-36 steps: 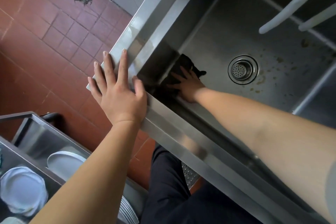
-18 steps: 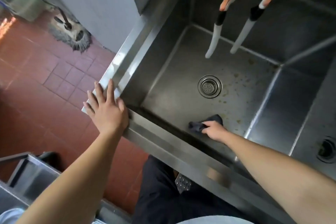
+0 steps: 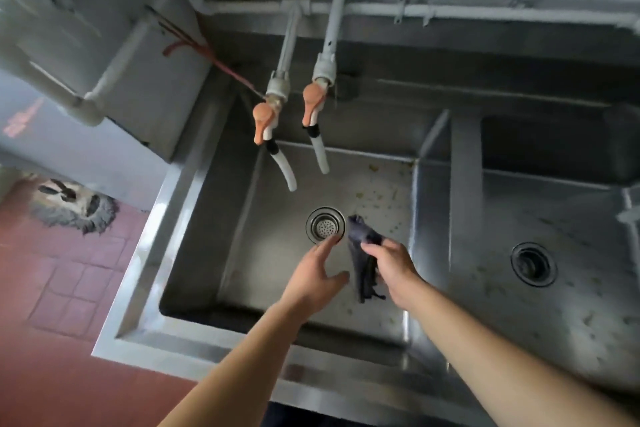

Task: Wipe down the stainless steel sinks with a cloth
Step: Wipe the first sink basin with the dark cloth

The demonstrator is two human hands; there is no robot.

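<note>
A dark cloth (image 3: 362, 255) hangs bunched from my right hand (image 3: 393, 267), lifted above the floor of the left stainless steel sink (image 3: 242, 253). My left hand (image 3: 317, 274) is open just left of the cloth, fingers spread over the basin near the round drain strainer (image 3: 325, 226). Food specks dot the sink floor toward the back right. A divider wall (image 3: 433, 204) separates this basin from the right sink (image 3: 571, 305), which is also speckled and has a dark drain (image 3: 533, 263).
Two taps with orange handles (image 3: 263, 121) (image 3: 313, 107) and white hoses hang over the back of the left sink. White pipes run along the wall. A mop head (image 3: 74, 206) lies on the red tile floor at left. A grey box stands at the upper left.
My left hand left the sink's front-left corner and came over the basin beside the cloth. My right hand lifted the cloth off the sink floor. The view tilted up toward the taps.
</note>
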